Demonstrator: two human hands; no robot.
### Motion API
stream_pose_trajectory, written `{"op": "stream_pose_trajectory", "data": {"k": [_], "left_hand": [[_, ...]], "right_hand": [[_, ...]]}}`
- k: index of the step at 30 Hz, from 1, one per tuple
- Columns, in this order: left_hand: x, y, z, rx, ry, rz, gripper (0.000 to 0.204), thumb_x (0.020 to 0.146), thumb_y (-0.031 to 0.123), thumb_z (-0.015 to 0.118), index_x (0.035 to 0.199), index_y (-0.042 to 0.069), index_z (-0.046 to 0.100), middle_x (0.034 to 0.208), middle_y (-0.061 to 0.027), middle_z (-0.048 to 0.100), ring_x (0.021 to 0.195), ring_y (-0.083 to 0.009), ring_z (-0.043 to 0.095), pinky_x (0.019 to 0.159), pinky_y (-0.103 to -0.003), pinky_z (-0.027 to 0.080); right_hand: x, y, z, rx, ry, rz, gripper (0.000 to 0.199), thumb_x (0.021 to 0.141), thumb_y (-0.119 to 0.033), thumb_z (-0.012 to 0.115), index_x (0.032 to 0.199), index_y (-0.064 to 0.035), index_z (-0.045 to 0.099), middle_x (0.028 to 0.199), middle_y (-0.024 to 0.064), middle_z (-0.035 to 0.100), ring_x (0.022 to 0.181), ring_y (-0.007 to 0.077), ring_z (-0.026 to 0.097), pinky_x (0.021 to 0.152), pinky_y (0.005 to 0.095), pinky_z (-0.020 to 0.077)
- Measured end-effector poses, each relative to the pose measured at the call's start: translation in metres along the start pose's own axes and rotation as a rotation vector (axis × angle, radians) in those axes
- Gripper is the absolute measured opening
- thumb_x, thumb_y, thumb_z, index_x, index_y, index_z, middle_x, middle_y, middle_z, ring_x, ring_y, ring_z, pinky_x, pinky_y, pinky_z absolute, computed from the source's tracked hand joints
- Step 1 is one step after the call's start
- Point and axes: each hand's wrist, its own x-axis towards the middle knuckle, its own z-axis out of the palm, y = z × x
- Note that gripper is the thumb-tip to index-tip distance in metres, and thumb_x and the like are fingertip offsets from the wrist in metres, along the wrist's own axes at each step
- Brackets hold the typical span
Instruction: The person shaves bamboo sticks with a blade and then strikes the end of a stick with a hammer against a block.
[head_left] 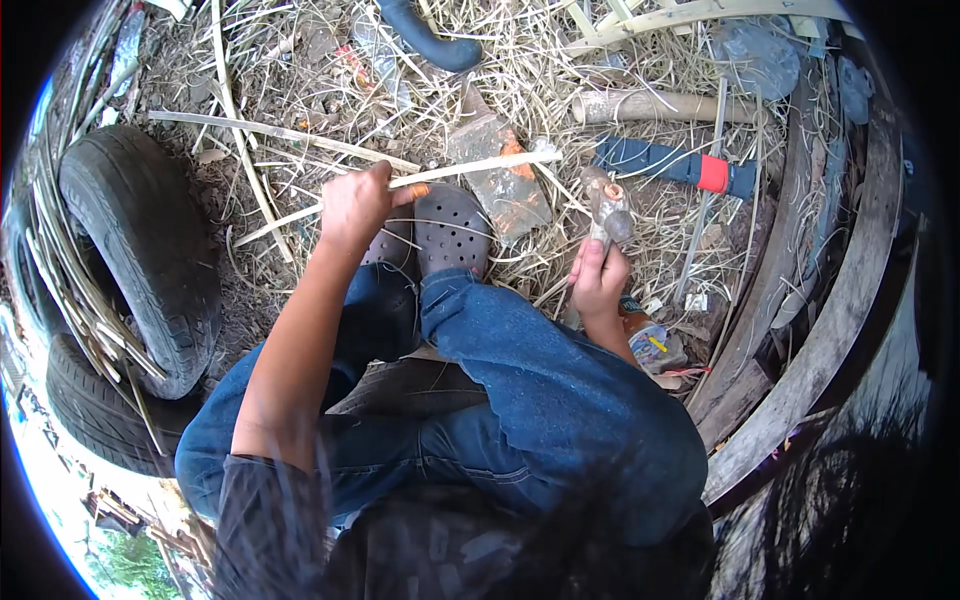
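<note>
A pale split-bamboo strip [490, 164] runs slantwise through my left hand [355, 208], whose fingers are closed round it. An orange patch shows at the fingertips. The strip's right end passes over a flat stone block [520, 205] smeared with orange, just beyond my shoes. Whether strip and stone touch, I cannot tell. To the right of the stone, my right hand [600, 278] grips the handle of a hammer [612, 212] near its worn head, which points away from me. Most of the handle is hidden by the hand and my knee.
Old tyres [140, 250] stand at the left. Grey clogs [452, 230] are on my feet. A bamboo pole [660, 107], a dark blue wrapped bar [650, 160] with a red band, and a curved dark tube [430, 40] lie among shavings. Wooden planks [830, 350] edge the right side.
</note>
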Motion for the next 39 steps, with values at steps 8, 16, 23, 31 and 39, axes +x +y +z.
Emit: {"op": "stream_pose_trajectory", "data": {"k": [8,16,23,31,39], "left_hand": [[-0.020,-0.017,-0.087,-0.045,0.122,0.028,0.058,0.070,0.061,0.069,0.071,0.004,0.058,0.054,-0.0155,0.057,0.055,-0.0358,0.061,0.052,-0.042,0.047],[-0.077,-0.018,-0.190,-0.211,0.210,0.063,0.063,0.064,0.066,0.070,0.065,0.006,0.051,0.051,-0.0151,0.050,0.055,-0.0395,0.056,0.051,-0.044,0.045],[-0.125,0.008,-0.225,-0.194,0.273,0.145,0.064,0.060,0.067,0.071,0.065,0.007,0.051,0.048,-0.0118,0.048,0.049,-0.0343,0.057,0.048,-0.041,0.045],[-0.165,-0.006,-0.235,-0.286,0.175,0.172,0.074,0.054,0.075,0.068,0.060,0.004,0.048,0.048,-0.0116,0.047,0.049,-0.0359,0.055,0.048,-0.039,0.045],[-0.168,-0.011,-0.249,-0.307,0.087,0.377,0.067,0.049,0.068,0.075,0.061,0.005,0.056,0.045,-0.0123,0.047,0.049,-0.0366,0.056,0.048,-0.040,0.045]], "right_hand": [[0.015,0.042,0.009,-0.285,0.114,0.283,0.043,0.095,-0.037,0.056,0.075,0.0019,0.060,0.053,0.0103,0.054,0.051,0.0221,0.056,0.052,0.0387,0.0428],[0.009,0.020,0.001,-0.690,-0.237,0.280,0.042,0.087,-0.036,0.062,0.101,0.0035,0.063,0.089,0.0264,0.066,0.088,0.0411,0.065,0.077,0.0447,0.0496],[-0.003,-0.204,-0.037,0.078,-0.495,-0.157,0.045,0.091,-0.030,0.062,0.122,0.0009,0.051,0.098,0.0104,0.062,0.087,0.0155,0.060,0.072,0.0275,0.0498],[-0.072,-0.340,-0.026,-0.189,-0.971,-0.636,0.015,0.093,-0.016,0.059,0.090,-0.0018,0.060,0.067,0.0050,0.058,0.059,0.0112,0.054,0.056,0.0274,0.0429],[-0.085,-0.340,-0.023,0.021,-1.284,-0.300,0.026,0.099,-0.017,0.048,0.082,-0.0001,0.055,0.066,0.0031,0.056,0.060,0.0105,0.058,0.055,0.0233,0.0448]]}}
